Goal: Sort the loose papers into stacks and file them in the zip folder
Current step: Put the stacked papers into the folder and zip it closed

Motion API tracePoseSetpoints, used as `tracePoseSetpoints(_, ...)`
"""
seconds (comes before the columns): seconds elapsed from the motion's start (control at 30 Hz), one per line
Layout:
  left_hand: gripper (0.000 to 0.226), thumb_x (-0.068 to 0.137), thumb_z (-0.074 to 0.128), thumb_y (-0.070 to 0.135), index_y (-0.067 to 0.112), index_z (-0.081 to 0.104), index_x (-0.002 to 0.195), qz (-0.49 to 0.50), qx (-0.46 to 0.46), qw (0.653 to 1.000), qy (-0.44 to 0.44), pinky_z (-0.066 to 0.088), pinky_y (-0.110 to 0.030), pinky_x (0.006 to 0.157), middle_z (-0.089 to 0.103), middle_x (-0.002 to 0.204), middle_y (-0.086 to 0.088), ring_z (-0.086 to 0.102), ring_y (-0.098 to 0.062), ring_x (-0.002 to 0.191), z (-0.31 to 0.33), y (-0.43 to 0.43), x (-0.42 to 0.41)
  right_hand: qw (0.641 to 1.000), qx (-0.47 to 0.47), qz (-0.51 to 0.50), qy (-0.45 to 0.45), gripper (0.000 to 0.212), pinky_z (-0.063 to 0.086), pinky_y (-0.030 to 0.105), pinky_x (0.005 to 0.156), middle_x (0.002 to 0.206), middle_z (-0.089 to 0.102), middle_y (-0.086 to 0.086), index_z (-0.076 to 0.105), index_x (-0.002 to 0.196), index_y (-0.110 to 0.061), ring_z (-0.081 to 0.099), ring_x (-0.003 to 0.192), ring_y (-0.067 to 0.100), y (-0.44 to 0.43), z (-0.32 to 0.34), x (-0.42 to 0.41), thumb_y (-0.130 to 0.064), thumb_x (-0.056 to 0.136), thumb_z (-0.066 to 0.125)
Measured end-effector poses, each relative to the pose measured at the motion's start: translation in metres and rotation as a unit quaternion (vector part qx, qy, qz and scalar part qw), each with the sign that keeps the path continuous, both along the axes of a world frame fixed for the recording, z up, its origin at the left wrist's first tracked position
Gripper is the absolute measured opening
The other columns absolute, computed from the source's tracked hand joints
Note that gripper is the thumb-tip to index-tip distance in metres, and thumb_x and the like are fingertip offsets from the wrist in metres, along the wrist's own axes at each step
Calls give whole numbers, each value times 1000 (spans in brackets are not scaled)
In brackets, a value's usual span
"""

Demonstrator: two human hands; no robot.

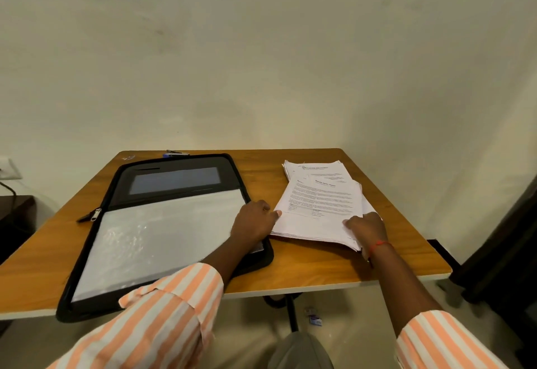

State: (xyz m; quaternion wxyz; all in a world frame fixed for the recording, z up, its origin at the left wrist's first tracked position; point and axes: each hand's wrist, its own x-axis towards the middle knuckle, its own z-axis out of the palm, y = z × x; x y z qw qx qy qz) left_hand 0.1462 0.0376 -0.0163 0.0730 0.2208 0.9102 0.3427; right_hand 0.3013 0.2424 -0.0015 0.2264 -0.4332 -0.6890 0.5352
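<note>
Black zip folder (255, 264), orange-striped sleeve (162, 310), white papers (316, 208)

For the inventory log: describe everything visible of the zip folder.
The zip folder is black, fabric-looking, open flat on the wooden table, its near corner overhanging the edge. A zipper rims it, metal pull at its left. Far half: dark pocket; near half: clear plastic sleeves. The left hand lies over its right edge.
</note>
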Motion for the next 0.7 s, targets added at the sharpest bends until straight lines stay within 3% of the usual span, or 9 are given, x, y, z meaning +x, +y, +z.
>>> tracePoseSetpoints(0.1, 56, 94, 55, 64, 17, 63, 123, -17, -87, 996, -8, 55, -32, 87, 68, 116, -2, 63, -20, 100, 13, 7, -8, 998, -60, 27, 0, 17, 48, 28, 58, 102, 68, 12, 59, 108, -1, 65, 80, 26, 2, 5, 2, 2, 92, 61)
tracePoseSetpoints(0.2, 53, 97, 55, 60, 11, 63, 116, -39, -86, 994, -55, 52, -33, 84, 68, 111, -6, 63, -21, 97, 23, 19, -11, 988, -120, 74, 67, 30, 58, 36, 73, 119, 68, 13, 57, 123, -1, 69, 96, 29, 6, 11, 6, 5, 94, 60)
tracePoseSetpoints(0.3, 51, 99, 58, 52, 6, 61, 120, -26, 66, 988, -140, 48, -27, 73, 65, 108, -6, 60, -17, 87, 37, 20, -10, 982, -79, 118, 124, 38, 60, 38, 75, 123, 67, 9, 52, 130, -11, 69, 102, 27, 5, 17, 16, -4, 95, 65)
tracePoseSetpoints(0.4, 42, 99, 63, 39, 12, 62, 130, -84, 277, 916, -278, 56, -39, 90, 71, 125, -4, 70, -22, 102, 55, 9, -11, 974, 30, 167, 150, 39, 57, 21, 64, 121, 68, -2, 50, 130, -19, 69, 102, 15, -5, 26, 25, -13, 95, 67)
tracePoseSetpoints(0.47, 38, 100, 63, 31, 17, 60, 135, -123, 348, 889, -271, 57, -47, 97, 71, 127, -3, 70, -25, 110, 66, 3, -6, 963, 62, 174, 195, 38, 57, 18, 68, 120, 67, -7, 49, 128, -19, 66, 105, 10, -12, 33, 25, -10, 96, 65)
tracePoseSetpoints(0.6, 35, 102, 60, 26, 18, 55, 136, -111, 441, 877, -158, 62, -34, 85, 70, 125, -2, 71, -21, 108, 87, 3, 9, 948, 92, 134, 275, 36, 58, 32, 86, 122, 66, 1, 50, 123, -14, 66, 110, 17, -23, 48, 16, -10, 92, 69)
tracePoseSetpoints(0.7, 31, 100, 62, 29, 21, 55, 129, -115, 463, 872, -113, 62, -35, 84, 71, 122, -1, 72, -19, 106, 91, 0, 14, 934, 70, 100, 336, 38, 58, 35, 87, 120, 69, 6, 56, 125, -10, 68, 108, 21, -24, 54, 13, -13, 91, 71)
